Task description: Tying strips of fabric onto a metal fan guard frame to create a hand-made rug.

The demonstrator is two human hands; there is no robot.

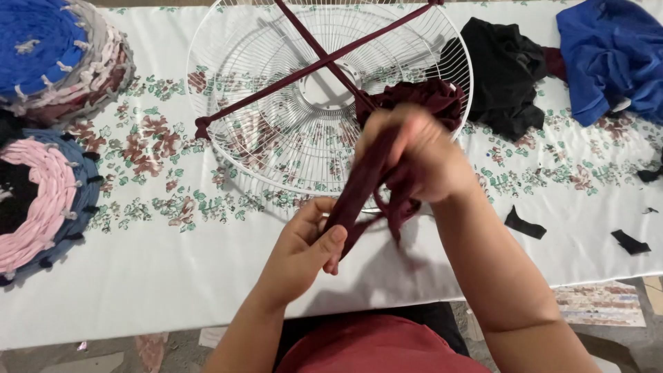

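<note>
A dark maroon fabric strip [364, 181] runs between my two hands above the table's near edge. My left hand [304, 247] pinches its lower end between thumb and fingers. My right hand [421, 153], blurred by motion, grips the upper part, where more maroon cloth [423, 94] bunches up. Behind them lies a round white wire fan guard [242, 131] with two maroon strips [304, 69] stretched across it in an X.
The table wears a white floral cloth [152, 228]. Woven round mats sit at the left: a blue and grey one [55, 48], a pink and black one [41, 200]. Black cloth [504, 69], blue cloth [611, 55] and small black scraps [525, 224] lie right.
</note>
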